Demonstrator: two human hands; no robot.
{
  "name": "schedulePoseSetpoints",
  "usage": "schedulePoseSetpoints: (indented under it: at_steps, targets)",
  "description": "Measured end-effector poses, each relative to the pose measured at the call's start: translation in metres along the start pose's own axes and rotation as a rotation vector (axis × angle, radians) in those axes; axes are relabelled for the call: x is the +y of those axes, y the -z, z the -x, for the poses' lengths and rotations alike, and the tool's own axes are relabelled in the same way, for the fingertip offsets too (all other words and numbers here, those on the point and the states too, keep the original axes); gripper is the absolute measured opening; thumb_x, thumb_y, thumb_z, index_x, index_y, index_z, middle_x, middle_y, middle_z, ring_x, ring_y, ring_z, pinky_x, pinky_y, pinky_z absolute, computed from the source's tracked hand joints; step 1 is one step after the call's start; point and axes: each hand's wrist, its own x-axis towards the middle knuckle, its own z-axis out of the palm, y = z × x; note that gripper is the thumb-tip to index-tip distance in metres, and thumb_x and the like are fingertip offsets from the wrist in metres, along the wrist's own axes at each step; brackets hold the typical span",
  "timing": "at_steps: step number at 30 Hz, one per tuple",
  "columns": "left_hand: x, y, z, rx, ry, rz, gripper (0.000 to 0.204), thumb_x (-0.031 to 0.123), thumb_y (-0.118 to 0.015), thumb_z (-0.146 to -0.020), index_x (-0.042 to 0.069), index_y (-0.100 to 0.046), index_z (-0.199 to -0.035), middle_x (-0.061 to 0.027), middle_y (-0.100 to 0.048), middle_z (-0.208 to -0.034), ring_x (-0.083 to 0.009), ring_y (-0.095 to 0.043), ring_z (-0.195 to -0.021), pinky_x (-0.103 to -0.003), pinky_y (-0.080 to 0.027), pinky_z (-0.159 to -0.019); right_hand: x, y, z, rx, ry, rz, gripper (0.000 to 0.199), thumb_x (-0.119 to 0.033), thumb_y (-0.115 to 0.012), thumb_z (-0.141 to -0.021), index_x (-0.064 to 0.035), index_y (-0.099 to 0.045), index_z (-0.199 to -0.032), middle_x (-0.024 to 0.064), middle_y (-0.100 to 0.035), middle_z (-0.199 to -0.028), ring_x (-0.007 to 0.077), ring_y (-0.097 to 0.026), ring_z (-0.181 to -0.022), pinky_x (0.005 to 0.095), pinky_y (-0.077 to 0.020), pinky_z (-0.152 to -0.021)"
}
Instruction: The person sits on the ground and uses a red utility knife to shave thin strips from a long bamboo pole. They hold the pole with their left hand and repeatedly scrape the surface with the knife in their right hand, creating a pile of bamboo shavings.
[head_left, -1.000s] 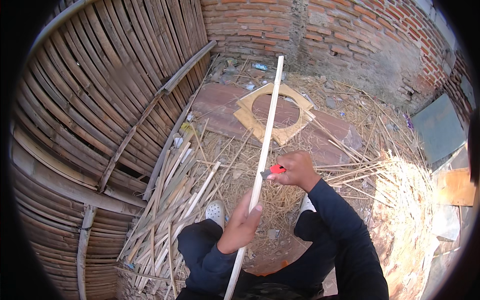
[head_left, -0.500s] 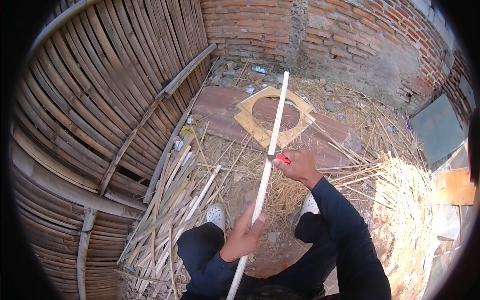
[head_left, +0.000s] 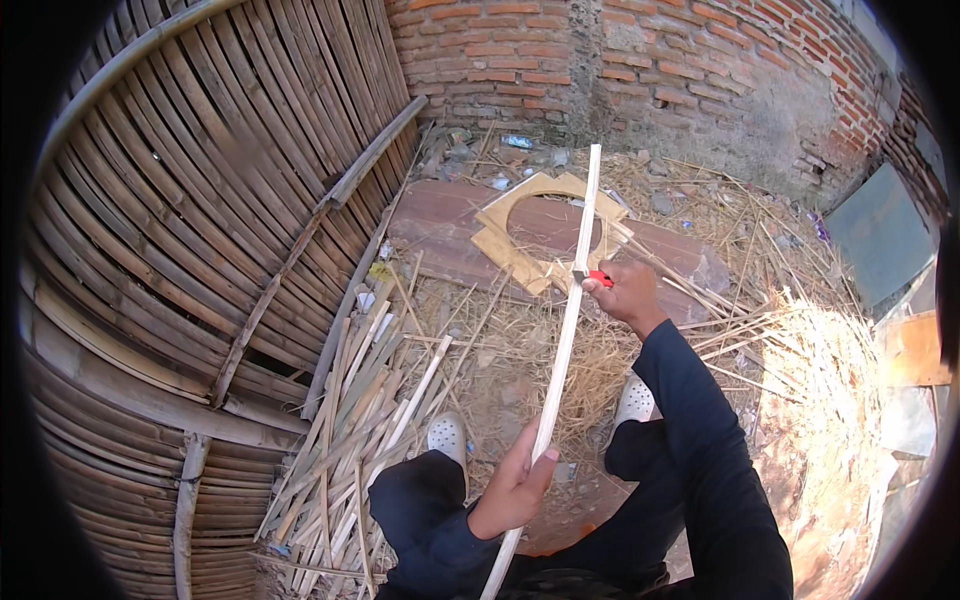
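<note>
A long pale bamboo strip (head_left: 562, 375) slants away from me, its lower end near my lap and its far end over a yellowish board. My left hand (head_left: 513, 483) is closed around the lower part, thumb along the top. Farther up, my right hand (head_left: 630, 292) grips a small knife with a red handle (head_left: 600, 278). Its dark blade lies against the strip's edge; much of the handle is hidden in my fingers.
The yellowish board with a round hole (head_left: 490, 245) lies on a reddish-brown plank (head_left: 440, 215). Split bamboo strips (head_left: 350, 420) are heaped at left beside a bamboo slat wall (head_left: 200, 180). Straw shavings cover the ground. A brick wall (head_left: 700, 70) stands behind; flat panels (head_left: 885, 240) lean at right.
My right hand and the knife have slid farther up the bamboo strip, away from me. The strip has shifted slightly to the right; my left hand keeps its hold.
</note>
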Motion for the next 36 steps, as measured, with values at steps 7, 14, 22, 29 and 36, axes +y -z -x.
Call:
schedulePoseSetpoints:
  at_steps: [7, 14, 22, 29, 36]
  targets:
    - [-0.009, -0.012, 0.009, -0.083, -0.001, -0.149, 0.055, 0.010, -0.045, -0.100, 0.002, -0.021, -0.149, 0.0030, -0.045, -0.085, -0.0022, -0.037, -0.067, -0.019, -0.033, -0.059, 0.055, 0.010, 0.005, 0.048, -0.158, 0.056, 0.051, -0.058, -0.055, -0.083, -0.0102, -0.065, -0.068, 0.0148, -0.059, -0.060, 0.0351, -0.059, -0.059, 0.0467, -0.0437, -0.055]
    - [-0.015, -0.023, 0.013, -0.101, -0.051, -0.217, 0.052, 0.010, -0.045, -0.099, -0.002, -0.026, -0.145, -0.0041, -0.050, -0.097, -0.0077, -0.045, -0.083, -0.022, -0.041, -0.074, 0.092, 0.019, 0.018, 0.016, -0.288, 0.166, 0.056, -0.061, -0.049, -0.087, -0.0098, -0.071, -0.082, 0.0165, -0.063, -0.067, 0.0391, -0.060, -0.071, 0.0497, -0.0447, -0.065]
    - [-0.033, -0.030, 0.038, -0.391, -0.157, -0.340, 0.051, 0.014, -0.046, -0.100, 0.002, -0.028, -0.146, -0.0066, -0.055, -0.104, -0.0060, -0.051, -0.086, -0.020, -0.041, -0.070, 0.214, 0.005, 0.056, 0.260, -0.993, -0.297, 0.074, -0.063, -0.038, -0.092, 0.0037, -0.069, -0.094, 0.0234, -0.068, -0.087, 0.0351, -0.066, -0.091, 0.0443, -0.0479, -0.080]
    - [0.001, -0.002, 0.013, -0.021, 0.122, -0.070, 0.049, 0.016, -0.043, -0.101, 0.006, -0.026, -0.146, 0.0017, -0.046, -0.068, -0.0037, -0.040, -0.054, -0.019, -0.033, -0.048, 0.123, 0.024, 0.037, -0.147, -0.763, -0.284, 0.071, -0.061, -0.043, -0.093, 0.0028, -0.063, -0.071, 0.0156, -0.054, -0.058, 0.0270, -0.051, -0.053, 0.0419, -0.0424, -0.058]
    - [0.058, -0.001, -0.028, 0.155, -0.039, -0.216, 0.047, 0.022, -0.036, -0.103, 0.008, -0.026, -0.147, -0.0022, -0.050, -0.062, -0.0059, -0.040, -0.042, -0.019, -0.033, -0.038, -0.051, 0.062, 0.022, -0.302, -0.006, -0.281, 0.057, -0.055, -0.055, -0.087, -0.0037, -0.059, -0.064, 0.0176, -0.055, -0.055, 0.0382, -0.057, -0.056, 0.0449, -0.0441, -0.055]
